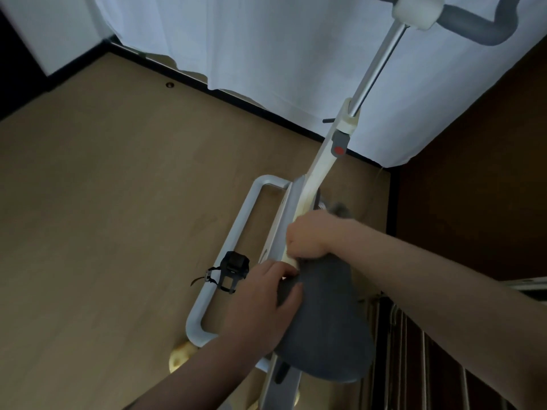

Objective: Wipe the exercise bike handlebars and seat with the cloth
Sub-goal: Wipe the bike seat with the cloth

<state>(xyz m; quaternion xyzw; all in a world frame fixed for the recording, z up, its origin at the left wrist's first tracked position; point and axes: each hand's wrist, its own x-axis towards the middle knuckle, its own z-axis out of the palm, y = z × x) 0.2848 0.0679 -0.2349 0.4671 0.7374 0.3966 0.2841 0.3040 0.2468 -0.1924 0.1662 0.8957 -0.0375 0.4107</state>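
Observation:
I look down on the exercise bike. Its grey seat is at lower centre. My left hand grips the seat's left edge, thumb on top. At the seat's narrow front end my right hand is curled into a fist round a grey cloth; a fuzzy corner of the cloth sticks out behind the knuckles and most of it is hidden. The grey handlebars are far up at the top right, on a silver post, away from both hands.
The bike's white base frame and a black pedal with a strap lie left of the seat on the wooden floor. A white curtain hangs behind. A dark wall and a rack of thin rods stand close on the right.

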